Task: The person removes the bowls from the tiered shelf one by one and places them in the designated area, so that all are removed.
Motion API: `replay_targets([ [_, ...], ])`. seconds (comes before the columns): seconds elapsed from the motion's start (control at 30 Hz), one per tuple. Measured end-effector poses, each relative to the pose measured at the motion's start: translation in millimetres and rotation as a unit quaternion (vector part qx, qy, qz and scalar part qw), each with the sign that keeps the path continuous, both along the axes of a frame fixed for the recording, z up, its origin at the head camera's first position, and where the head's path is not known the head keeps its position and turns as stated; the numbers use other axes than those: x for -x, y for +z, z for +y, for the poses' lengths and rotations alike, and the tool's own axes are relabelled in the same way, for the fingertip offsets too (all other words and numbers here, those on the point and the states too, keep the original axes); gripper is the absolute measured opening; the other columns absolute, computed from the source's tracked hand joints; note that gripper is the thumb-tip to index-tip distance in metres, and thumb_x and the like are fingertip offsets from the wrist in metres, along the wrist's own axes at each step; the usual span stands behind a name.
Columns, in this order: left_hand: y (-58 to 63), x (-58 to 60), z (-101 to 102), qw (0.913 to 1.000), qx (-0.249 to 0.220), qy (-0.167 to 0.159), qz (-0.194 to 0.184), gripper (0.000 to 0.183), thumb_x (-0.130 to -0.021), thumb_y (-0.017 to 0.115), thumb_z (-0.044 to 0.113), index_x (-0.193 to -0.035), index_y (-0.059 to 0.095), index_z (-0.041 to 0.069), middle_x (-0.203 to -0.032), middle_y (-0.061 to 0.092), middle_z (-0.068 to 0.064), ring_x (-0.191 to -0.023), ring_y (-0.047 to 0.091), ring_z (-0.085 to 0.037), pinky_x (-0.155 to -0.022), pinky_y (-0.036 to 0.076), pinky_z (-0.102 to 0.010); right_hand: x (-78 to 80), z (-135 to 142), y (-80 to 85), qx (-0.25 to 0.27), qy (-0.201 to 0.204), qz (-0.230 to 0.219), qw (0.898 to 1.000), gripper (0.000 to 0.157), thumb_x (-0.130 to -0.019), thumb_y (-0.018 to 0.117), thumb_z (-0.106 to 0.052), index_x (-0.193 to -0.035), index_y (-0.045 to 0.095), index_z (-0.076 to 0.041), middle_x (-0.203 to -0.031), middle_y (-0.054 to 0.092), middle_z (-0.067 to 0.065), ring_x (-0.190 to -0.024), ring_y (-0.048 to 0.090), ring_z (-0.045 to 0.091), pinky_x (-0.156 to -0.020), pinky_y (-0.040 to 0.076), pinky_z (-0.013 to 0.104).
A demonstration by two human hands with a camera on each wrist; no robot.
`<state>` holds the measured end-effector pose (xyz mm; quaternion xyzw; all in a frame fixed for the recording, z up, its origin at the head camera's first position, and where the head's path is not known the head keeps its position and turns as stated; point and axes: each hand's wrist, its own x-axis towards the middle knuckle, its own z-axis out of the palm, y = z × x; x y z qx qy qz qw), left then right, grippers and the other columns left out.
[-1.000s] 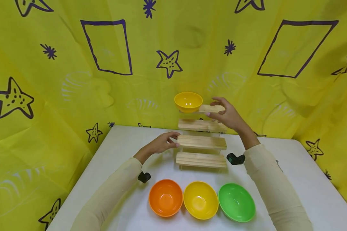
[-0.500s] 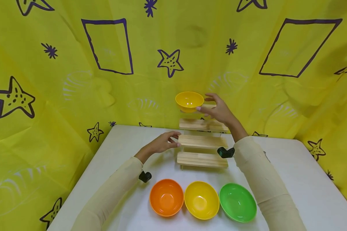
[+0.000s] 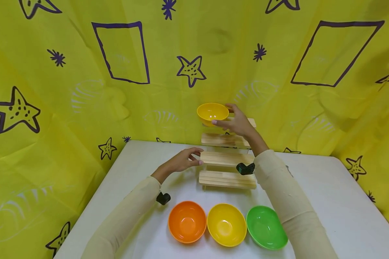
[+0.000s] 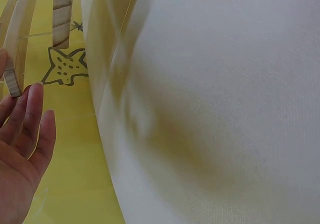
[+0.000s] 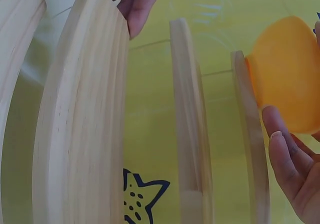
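Note:
A small yellow bowl [image 3: 210, 112] sits at the left end of the top step of a wooden tiered stand [image 3: 225, 158]. My right hand [image 3: 239, 124] holds the bowl's right side, thumb in front and fingers behind the rim. In the right wrist view, fingertips lie by the underside of the bowl [image 5: 287, 77], which looks orange there. My left hand [image 3: 180, 160] pinches the left end of the second step from the bottom. The left wrist view shows its fingers [image 4: 32, 114] at the plank's end [image 4: 13, 79].
An orange bowl [image 3: 187, 222], a larger yellow bowl [image 3: 226, 225] and a green bowl [image 3: 266, 227] stand in a row before the stand on the white table [image 3: 142, 223]. The right sleeve partly overlaps the green bowl. A patterned yellow curtain [image 3: 168, 97] rises behind.
My right hand has moved left along the top step, from beside the yellow bowl to a hold on its right side. The bowl and left hand have stayed in place.

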<state>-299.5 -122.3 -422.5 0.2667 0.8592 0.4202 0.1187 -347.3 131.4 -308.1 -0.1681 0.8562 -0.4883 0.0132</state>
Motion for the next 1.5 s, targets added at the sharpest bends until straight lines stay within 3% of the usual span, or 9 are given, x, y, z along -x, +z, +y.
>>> replay_targets([
  [0.27, 1.1, -0.7, -1, 1.0000, 0.005, 0.001, -0.001, 0.056, -0.099, 0.066, 0.025, -0.149, 0.046, 0.007, -0.139, 0.059, -0.017, -0.111, 0.064, -0.029, -0.089, 0.055, -0.036, 0.8, -14, -1.1, -0.009, -0.005, -0.001, 1.000, 0.109, -0.085, 0.078, -0.049, -0.161, 0.011, -0.010, -0.149, 0.042, 0.023, -0.095, 0.067, 0.042, -0.078, 0.058, 0.044],
  [0.5, 0.3, -0.1, -2, 1.0000, 0.002, -0.003, -0.001, 0.056, -0.100, 0.065, 0.026, -0.149, 0.046, 0.008, -0.138, 0.059, -0.017, -0.111, 0.064, -0.029, -0.089, 0.055, -0.036, 1.5, -18, -0.9, -0.006, -0.008, -0.005, 1.000, 0.111, -0.084, 0.078, -0.049, -0.162, 0.009, -0.011, -0.143, 0.048, 0.023, -0.096, 0.068, 0.044, -0.064, 0.055, 0.034],
  [0.83, 1.1, -0.6, -1, 0.9999, 0.012, 0.001, 0.002, 0.056, -0.100, 0.065, 0.026, -0.149, 0.045, 0.008, -0.139, 0.058, -0.018, -0.112, 0.065, -0.029, -0.090, 0.055, -0.037, 1.2, -19, -1.8, 0.004, -0.015, -0.008, 1.000, 0.110, -0.083, 0.081, -0.047, -0.162, 0.013, -0.012, -0.141, 0.051, 0.021, -0.098, 0.069, 0.043, -0.068, 0.057, 0.031],
  [1.1, 1.7, -0.8, 0, 0.9999, 0.010, 0.006, -0.006, 0.057, -0.099, 0.066, 0.026, -0.149, 0.046, 0.008, -0.140, 0.058, -0.016, -0.114, 0.064, -0.029, -0.090, 0.055, -0.036, 0.0, -17, -0.6, 0.027, -0.013, -0.018, 0.999, 0.111, -0.081, 0.083, -0.042, -0.162, 0.013, -0.011, -0.142, 0.050, 0.021, -0.099, 0.070, 0.042, -0.082, 0.059, 0.048],
  [1.33, 0.9, -0.7, 0, 0.9999, 0.011, 0.007, -0.006, 0.056, -0.099, 0.066, 0.027, -0.148, 0.047, 0.009, -0.139, 0.058, -0.017, -0.113, 0.063, -0.029, -0.090, 0.055, -0.037, -3.0, -12, -1.1, 0.033, -0.017, -0.013, 0.999, 0.111, -0.081, 0.085, -0.039, -0.161, 0.014, -0.009, -0.137, 0.053, 0.021, -0.089, 0.071, 0.034, -0.068, 0.060, 0.035],
  [1.5, 1.3, -1.8, 0, 0.9999, 0.009, 0.005, -0.005, 0.055, -0.100, 0.066, 0.026, -0.148, 0.046, 0.009, -0.139, 0.058, -0.017, -0.112, 0.063, -0.029, -0.091, 0.055, -0.037, -6.6, -10, 1.9, 0.029, -0.014, -0.008, 0.999, 0.113, -0.080, 0.085, -0.038, -0.161, 0.013, -0.009, -0.133, 0.055, 0.024, -0.079, 0.069, 0.022, -0.070, 0.060, 0.038],
])
